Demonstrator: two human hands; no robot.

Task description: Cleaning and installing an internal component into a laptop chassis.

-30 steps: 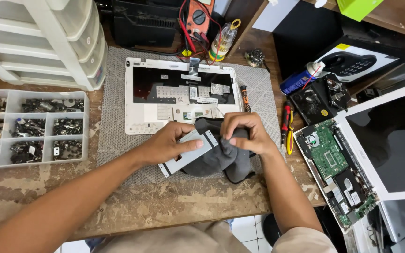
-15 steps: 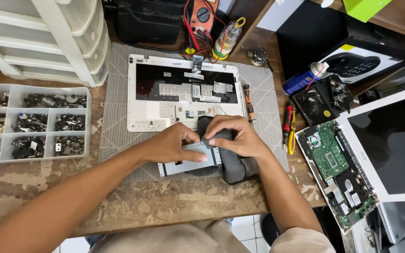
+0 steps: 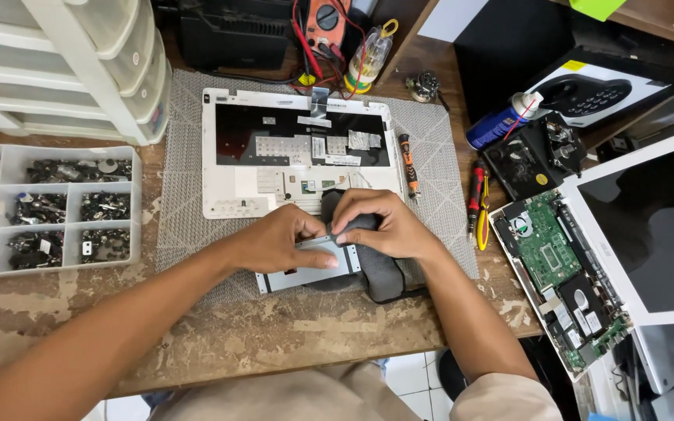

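A flat grey metal plate [image 3: 310,267], rectangular and thin, lies on a woven grey work mat [image 3: 189,226] near the front edge of a worn wooden bench [image 3: 290,331]. Part of it rests on a dark grey cloth [image 3: 380,273] that is bunched up beneath and to the right of it.

My left hand [image 3: 278,238] comes in from the left and sits on top of the plate, fingers curled down, with the fingertips pressing its upper edge. My right hand [image 3: 388,226] comes in from the right and is closed around a fold of the cloth, thumb and fingers pinched together where the cloth meets the plate's top right corner. The two hands nearly touch at the fingertips (the plate's far edge is hidden under them, so I cannot tell exactly how the cloth meets it).

Just beyond my hands, on the same mat, lies a white laptop top case [image 3: 298,148] with its keyboard removed, showing a dark recess.

To the right of the mat, a small orange-handled screwdriver [image 3: 407,164] and a red and yellow tool [image 3: 477,195] lie side by side. Farther right sits an opened white laptop base with a green circuit board [image 3: 548,249].

At the far left is a clear parts organiser [image 3: 48,206] with compartments of small dark hardware.
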